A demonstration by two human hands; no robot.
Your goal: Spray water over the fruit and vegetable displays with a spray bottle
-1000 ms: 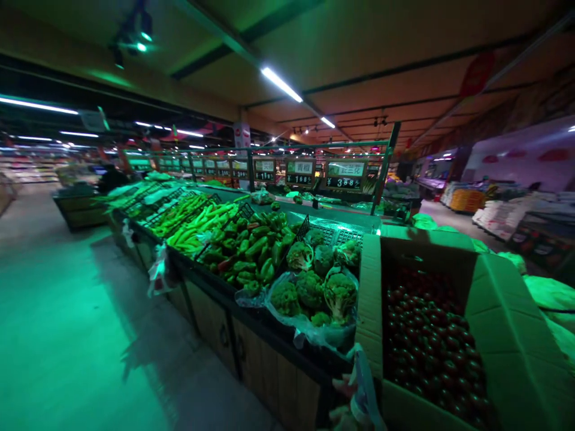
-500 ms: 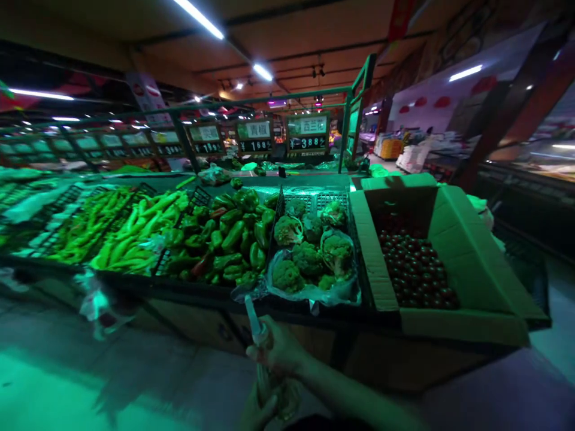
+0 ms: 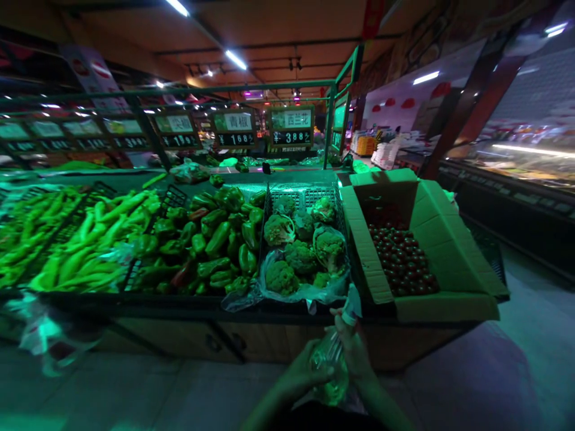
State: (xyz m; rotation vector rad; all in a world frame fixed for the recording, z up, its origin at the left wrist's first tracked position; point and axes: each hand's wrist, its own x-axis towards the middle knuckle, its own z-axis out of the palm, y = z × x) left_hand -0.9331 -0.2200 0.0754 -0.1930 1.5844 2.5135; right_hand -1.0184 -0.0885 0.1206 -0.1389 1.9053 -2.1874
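Both my hands are low in the picture in front of a produce stand, holding a thin clear plastic bag [image 3: 331,366] between them. My left hand [image 3: 300,376] pinches the bag's lower left side. My right hand [image 3: 354,347] grips its upper part, where a twisted end sticks up near the stand's edge. Just beyond the hands lie heads of broccoli [image 3: 300,254] on plastic sheeting. To their right stands an open cardboard box [image 3: 449,239] of small red tomatoes [image 3: 401,260].
Green peppers [image 3: 211,239] and long light-green peppers [image 3: 81,245] fill the bins to the left. Price signs [image 3: 291,127] hang on a green frame above. The wooden stand front [image 3: 251,341] is close ahead. An aisle runs past on the right, with a dim counter [image 3: 516,179].
The view has swung right and lower along the stand. My hands moved from lower centre-left to below the broccoli and box, and the bag is now bunched between both hands.
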